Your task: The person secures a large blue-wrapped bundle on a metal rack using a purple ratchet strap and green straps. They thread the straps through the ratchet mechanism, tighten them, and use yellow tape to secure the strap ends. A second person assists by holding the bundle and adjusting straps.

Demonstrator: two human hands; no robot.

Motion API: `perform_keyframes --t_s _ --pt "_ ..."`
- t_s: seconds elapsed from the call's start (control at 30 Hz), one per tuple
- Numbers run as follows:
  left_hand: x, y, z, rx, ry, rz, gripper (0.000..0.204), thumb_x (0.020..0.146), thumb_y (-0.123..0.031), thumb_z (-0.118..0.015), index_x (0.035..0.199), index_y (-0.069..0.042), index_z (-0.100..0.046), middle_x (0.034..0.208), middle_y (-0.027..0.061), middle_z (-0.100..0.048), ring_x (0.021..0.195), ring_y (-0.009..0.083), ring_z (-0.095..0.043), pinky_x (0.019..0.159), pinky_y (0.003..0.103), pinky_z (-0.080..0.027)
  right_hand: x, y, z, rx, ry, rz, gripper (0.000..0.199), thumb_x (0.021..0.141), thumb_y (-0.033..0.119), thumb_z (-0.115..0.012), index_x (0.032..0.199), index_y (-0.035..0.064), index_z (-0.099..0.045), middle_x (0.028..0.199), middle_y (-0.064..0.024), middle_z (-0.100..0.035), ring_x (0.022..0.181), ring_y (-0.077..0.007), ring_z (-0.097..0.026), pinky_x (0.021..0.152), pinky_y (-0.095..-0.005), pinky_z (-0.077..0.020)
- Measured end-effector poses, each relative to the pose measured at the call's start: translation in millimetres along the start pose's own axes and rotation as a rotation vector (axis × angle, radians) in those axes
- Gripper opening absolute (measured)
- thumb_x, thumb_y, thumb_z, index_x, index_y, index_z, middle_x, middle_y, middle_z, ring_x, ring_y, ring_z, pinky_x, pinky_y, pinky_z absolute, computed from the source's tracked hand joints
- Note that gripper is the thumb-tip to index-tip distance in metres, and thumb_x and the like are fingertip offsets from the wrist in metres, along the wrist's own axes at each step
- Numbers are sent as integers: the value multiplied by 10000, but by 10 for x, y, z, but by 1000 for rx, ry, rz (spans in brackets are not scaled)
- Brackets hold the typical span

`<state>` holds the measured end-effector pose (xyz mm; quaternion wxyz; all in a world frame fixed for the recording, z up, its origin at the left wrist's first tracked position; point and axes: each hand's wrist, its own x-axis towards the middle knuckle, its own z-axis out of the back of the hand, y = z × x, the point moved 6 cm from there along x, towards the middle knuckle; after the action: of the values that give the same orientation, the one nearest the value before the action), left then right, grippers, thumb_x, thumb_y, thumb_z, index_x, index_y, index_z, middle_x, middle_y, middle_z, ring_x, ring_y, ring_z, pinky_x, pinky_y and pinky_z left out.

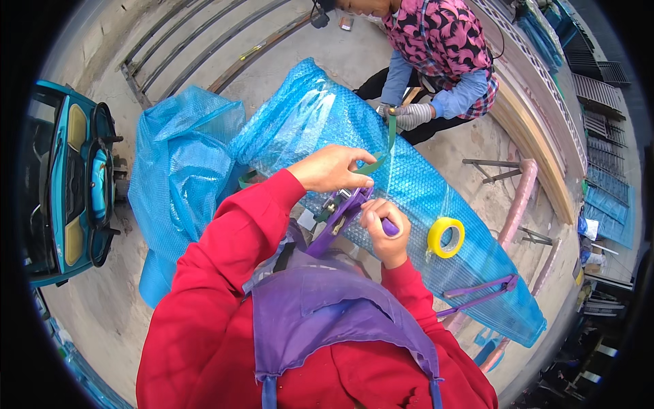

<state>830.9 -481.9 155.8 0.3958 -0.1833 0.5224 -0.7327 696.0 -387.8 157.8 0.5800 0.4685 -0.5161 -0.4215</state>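
Observation:
A long package wrapped in blue bubble wrap (436, 198) lies slanted before me. A purple strapping tensioner (337, 221) with metal parts sits at its near edge. My right hand (386, 232) is closed round the tensioner's purple handle. Above the tool, my left hand (332, 168) has its thumb and fingers around a green strap (381, 162). From there the strap runs up over the package to a co-worker's gloved hands (411, 116). Resting on the wrap to my right are a roll of yellow tape (436, 228) and a purple long-handled hand tool (487, 285).
The co-worker (443, 48) crouches beyond the package. More loose blue bubble wrap (184, 157) hangs at left, near a teal vehicle (78, 184). A metal frame (184, 61) lies on the concrete floor at far left. Long profiles (531, 129) and a pink-wrapped tube (521, 198) are at right.

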Motion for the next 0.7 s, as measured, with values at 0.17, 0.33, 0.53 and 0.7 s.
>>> perform_keyframes --t_s 0.17,0.33,0.53,0.7 --pt "-185 163 -443 -39 204 118 351 907 -208 -563 1166 29 -555 730 111 -651 620 187 -621 583 306 -489 -16 -13 2 19 2 -5 211 822 -40 -611 672 22 -477 678 -64 -558 618 -137 -516 589 -267 -424" --pt "-491 349 -480 -199 98 394 235 938 -132 -460 1073 31 -563 763 93 -651 634 134 -600 601 290 -494 -41 -4 13 19 -12 -14 212 825 -36 -614 673 21 -478 689 -65 -566 615 -124 -510 578 -260 -415" --pt "-658 782 -826 -494 43 554 218 952 -188 -465 1033 -8 -558 808 28 -610 632 83 -534 566 240 -442 -74 -18 2 10 -5 -7 212 824 -40 -615 673 20 -478 703 -67 -574 607 -117 -506 567 -256 -413" --pt "-674 782 -1212 -1341 139 745 241 958 -349 -531 875 -123 -526 708 -59 -448 619 42 -431 517 183 -366 -94 1 -11 -17 41 -11 201 861 -27 -553 701 42 -454 672 -66 -542 644 -158 -524 705 -320 -449"
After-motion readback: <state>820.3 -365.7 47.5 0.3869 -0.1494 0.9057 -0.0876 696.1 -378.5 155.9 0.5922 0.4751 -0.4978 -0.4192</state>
